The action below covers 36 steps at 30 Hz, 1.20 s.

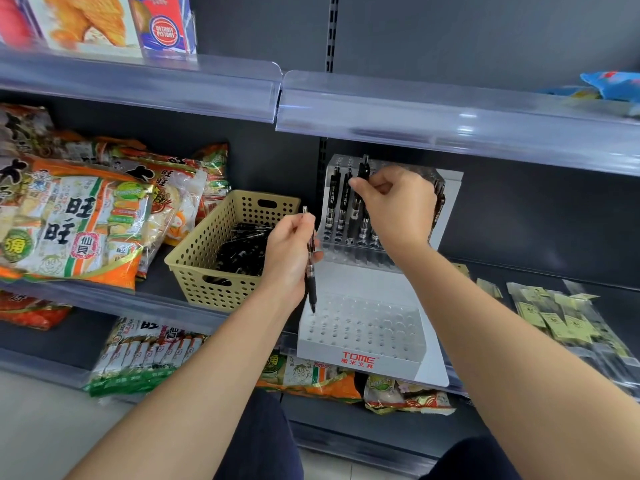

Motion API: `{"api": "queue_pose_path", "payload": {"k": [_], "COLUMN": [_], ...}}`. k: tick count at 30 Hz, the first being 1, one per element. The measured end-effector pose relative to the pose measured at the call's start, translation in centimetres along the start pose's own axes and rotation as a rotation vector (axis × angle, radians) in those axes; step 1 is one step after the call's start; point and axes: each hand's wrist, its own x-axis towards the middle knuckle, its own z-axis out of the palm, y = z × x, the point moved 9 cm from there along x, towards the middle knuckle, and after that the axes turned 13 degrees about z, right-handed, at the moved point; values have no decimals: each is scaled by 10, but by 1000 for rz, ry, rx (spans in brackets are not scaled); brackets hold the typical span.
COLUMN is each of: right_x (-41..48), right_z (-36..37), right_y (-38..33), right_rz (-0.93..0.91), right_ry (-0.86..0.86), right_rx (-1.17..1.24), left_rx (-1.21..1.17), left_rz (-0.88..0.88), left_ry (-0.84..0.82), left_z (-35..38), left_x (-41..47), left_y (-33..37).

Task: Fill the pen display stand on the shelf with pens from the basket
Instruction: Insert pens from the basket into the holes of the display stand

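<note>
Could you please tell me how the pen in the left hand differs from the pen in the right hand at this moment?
The left hand's pen is out in front, its tip just above the empty holes of the stand's lower tier; the right hand's pen is up at the back tier among pens already standing there. The left hand leaves most of its pen showing; the right hand pinches its pen near the top. Both are black, roughly upright and tip down.

The basket (221, 261) is tan, dotted with round holes. The pens (341, 202) are black. The display stand (367, 344) is white with red lettering and rows of holes. Snack bags (79, 216) show orange, green and white.
</note>
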Motion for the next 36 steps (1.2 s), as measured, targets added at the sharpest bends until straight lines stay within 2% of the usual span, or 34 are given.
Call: {"api": "queue_pose_path", "payload": {"k": [7,26,31,33,36], "right_x": [-2,-4,-5,-6,-18], "right_z": [18,38,33,30,35], "right_y": [1,0,1,1,1], "right_rz": [-16,-126,-124,-122,-77], "right_ry": [-92,-184,-182,-201,-395], "right_rx": [-258,-602,-486,-321,12], "left_rx": [51,64,52,34,17], "left_rz": [61,139,147,139,122], "left_ry": [-27,-28,-47,-48,-43], "left_z": [0,11,14,16,18], "left_x": [3,9,9,9,10], "left_y": [5,26,30,31,30]}}
